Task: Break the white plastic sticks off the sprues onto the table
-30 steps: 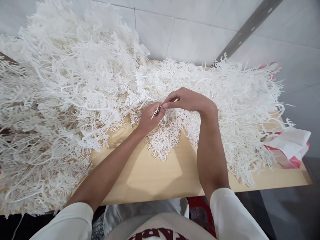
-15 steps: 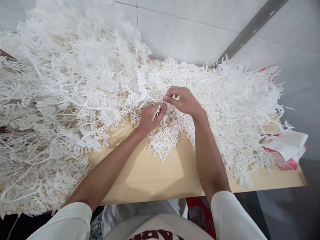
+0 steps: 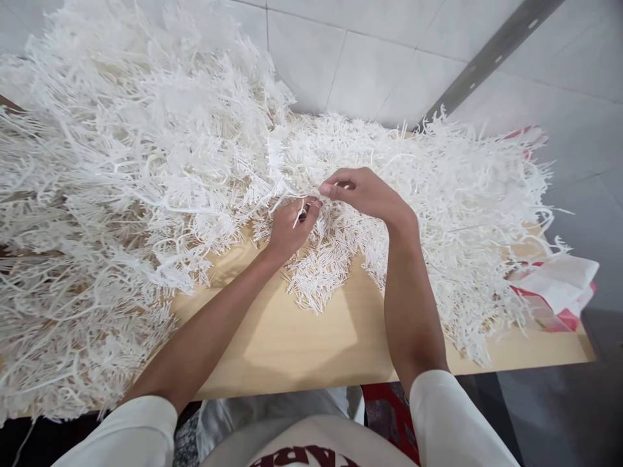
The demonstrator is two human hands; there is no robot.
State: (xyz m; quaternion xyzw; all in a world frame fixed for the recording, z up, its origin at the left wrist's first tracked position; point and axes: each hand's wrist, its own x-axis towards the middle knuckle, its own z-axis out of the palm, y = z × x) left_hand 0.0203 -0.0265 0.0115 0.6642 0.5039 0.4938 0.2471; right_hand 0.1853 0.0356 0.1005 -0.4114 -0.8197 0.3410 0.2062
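Observation:
My left hand point(image 3: 289, 228) is closed around a thin white branched plastic sprig point(image 3: 298, 214), whose ends stick out between the fingers. Just above and to its right, my right hand point(image 3: 367, 191) has thumb and forefinger pinched together, almost touching the left fingertips. What sits in that pinch is too small to make out against the white behind it. Below both hands, a small heap of short white plastic bits point(image 3: 318, 279) spreads over the wooden tabletop point(image 3: 292, 353).
A tall tangled pile of white branched plastic pieces point(image 3: 131, 162) covers the left side. Another white pile point(image 3: 472, 214) lies on the right, beside a crumpled white and red plastic bag point(image 3: 559, 288). A grey metal bar point(image 3: 487, 68) slants behind, over the tiles.
My right hand has shifted slightly right, its wrist bending more. My left hand has moved a little left, and the sprig in it has turned slightly.

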